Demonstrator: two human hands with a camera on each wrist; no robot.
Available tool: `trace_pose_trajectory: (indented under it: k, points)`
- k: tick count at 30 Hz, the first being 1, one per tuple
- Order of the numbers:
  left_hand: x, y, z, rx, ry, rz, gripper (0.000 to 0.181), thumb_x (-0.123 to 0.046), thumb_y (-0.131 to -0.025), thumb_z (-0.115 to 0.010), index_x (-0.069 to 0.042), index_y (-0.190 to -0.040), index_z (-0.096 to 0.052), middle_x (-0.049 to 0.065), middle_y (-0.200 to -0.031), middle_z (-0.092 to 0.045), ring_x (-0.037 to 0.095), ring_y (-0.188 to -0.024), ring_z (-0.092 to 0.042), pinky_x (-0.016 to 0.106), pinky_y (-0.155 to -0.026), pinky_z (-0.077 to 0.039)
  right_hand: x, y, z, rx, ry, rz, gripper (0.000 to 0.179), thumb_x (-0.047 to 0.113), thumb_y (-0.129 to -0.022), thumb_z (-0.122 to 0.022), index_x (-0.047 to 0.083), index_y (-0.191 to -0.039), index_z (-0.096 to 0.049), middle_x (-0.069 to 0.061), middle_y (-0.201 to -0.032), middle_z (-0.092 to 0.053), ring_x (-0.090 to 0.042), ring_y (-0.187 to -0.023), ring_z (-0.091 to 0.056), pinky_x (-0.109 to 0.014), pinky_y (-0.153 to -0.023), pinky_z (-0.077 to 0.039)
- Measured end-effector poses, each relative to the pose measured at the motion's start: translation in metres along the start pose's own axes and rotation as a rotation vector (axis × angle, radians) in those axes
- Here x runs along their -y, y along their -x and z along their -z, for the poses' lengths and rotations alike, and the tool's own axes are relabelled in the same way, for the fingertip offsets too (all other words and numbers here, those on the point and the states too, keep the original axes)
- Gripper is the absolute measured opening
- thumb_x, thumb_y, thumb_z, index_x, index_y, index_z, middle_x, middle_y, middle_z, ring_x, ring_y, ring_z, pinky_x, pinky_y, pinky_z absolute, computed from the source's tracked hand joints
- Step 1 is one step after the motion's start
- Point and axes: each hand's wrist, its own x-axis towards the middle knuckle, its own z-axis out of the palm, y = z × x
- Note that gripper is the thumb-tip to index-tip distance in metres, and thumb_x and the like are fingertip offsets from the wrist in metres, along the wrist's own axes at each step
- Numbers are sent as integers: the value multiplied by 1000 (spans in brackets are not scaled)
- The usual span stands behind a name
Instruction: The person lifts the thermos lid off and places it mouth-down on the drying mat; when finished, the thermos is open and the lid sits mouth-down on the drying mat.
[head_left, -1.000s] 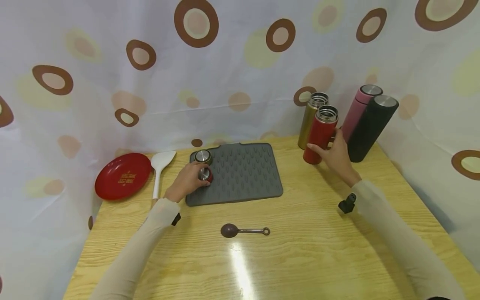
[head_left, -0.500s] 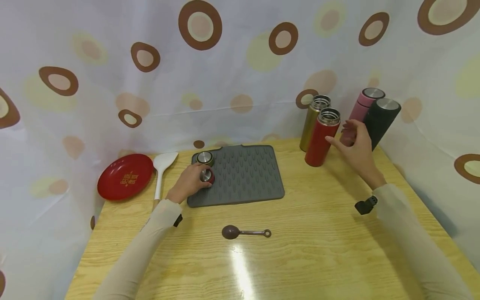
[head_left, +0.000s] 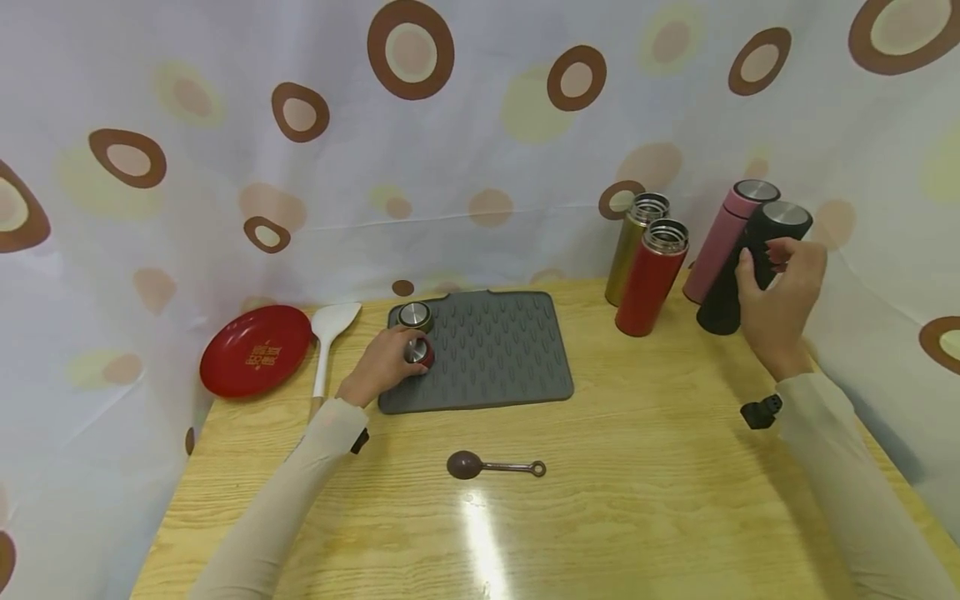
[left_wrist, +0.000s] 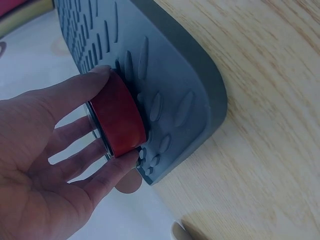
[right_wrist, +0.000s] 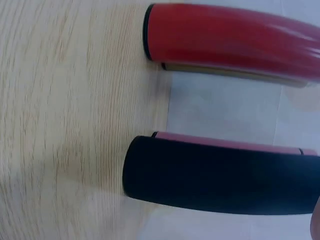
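Note:
My left hand (head_left: 384,364) holds a red bottle lid (left_wrist: 120,117) between thumb and fingers, down on the grey mat (head_left: 498,350). Just behind it on the mat sits a gold-rimmed lid (head_left: 415,314) with a steel top. My right hand (head_left: 782,304), fingers apart and loosely bent, hovers in front of the black thermos (right_wrist: 215,175); contact cannot be told. Only a bit of that hand shows at the edge of the right wrist view. The pink thermos (head_left: 716,246) stands behind the black one, both capped. An uncapped red thermos (head_left: 649,285) stands left of them, before an uncapped gold one (head_left: 624,260).
On the left lie a red plate (head_left: 255,350), leaning on the curtain, and a white spatula (head_left: 324,346). A brown spoon (head_left: 466,465) lies in front of the mat. The patterned curtain (head_left: 450,258) borders the wooden table (head_left: 637,500) at the back and sides.
My right hand has let go of the red thermos and moved right, to the black thermos. My left hand keeps its hold on the red lid in the same place.

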Motion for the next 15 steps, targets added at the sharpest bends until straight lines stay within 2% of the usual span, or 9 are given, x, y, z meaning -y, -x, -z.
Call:
trace_pose_trajectory:
  k: [4,6,10,15]
  points:
    - [-2,2,-1,-22,-7,-25,53,-16,-88,-87,4,-132,-66,27,-132,-65,41,-115,-65,52,-96,-55,-13,-3,4,-42,49,-136,38,22,-94,-79,11,-120,-55,24,-117,-33,9,-113,-33,-20,-95,-33]
    - [-2,2,0,-20,-5,-23,54,-16,-88,-87,5,-133,-66,26,-131,-66,41,-116,-65,52,-96,-55,-16,-3,5,-35,55,-207,48,29,-91,-83,17,-124,-49,21,-118,-30,8,-113,-31,-20,-94,-31]
    - [0,1,0,0,0,7,56,-18,-89,-87,4,-136,-65,26,-136,-64,41,-120,-64,53,-100,-54,-23,-1,5,50,36,-332,68,38,-87,-86,18,-133,-41,17,-122,-27,4,-113,-29,-20,-94,-27]
    - [1,-1,-1,13,-18,27,55,-20,-90,-86,1,-137,-66,25,-137,-63,40,-121,-64,52,-100,-54,-33,9,2,165,42,-485,82,42,-87,-85,21,-148,-34,16,-132,-31,2,-114,-33,-26,-106,-33]
